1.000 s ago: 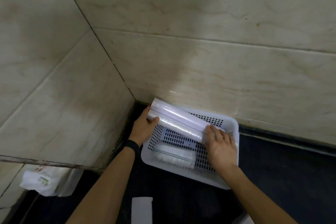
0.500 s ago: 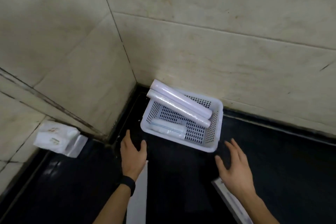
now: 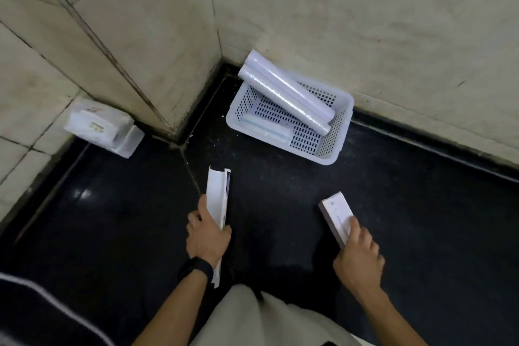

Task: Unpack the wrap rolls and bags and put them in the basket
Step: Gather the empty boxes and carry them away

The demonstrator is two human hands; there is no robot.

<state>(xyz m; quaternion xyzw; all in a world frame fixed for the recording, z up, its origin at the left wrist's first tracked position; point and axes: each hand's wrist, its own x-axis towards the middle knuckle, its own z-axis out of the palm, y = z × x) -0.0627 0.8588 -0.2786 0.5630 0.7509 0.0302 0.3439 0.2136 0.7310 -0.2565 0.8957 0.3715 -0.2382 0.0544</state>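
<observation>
**Both hands on boxes, basket part-filled in the corner**

The basket [image 3: 344, 121] sits on the dark floor [image 3: 280, 191] at upper centre of the frame, pushed against the wall [image 3: 365, 22] near the corner. Two wrap rolls [image 3: 283, 93] lie side by side across it on a slant, their upper-left ends riding over the rim, probably because they are too long to lie flat inside. A flat pack of bags [image 3: 266, 129] rests on the basket bottom, along its near side.

At lower centre the left hand [image 3: 206, 236] has its fingers wrapped around a long white box [image 3: 217, 199], open end pointing away, which looks emptied. To the right, the right hand [image 3: 356, 258] grips the near end of a second box [image 3: 335, 215], fingers closed over its top; this one looks unopened, so it is likely next to be unpacked.

At left of the frame, white packaging [image 3: 101, 128] leans against the wall, well apart from both hands
</observation>
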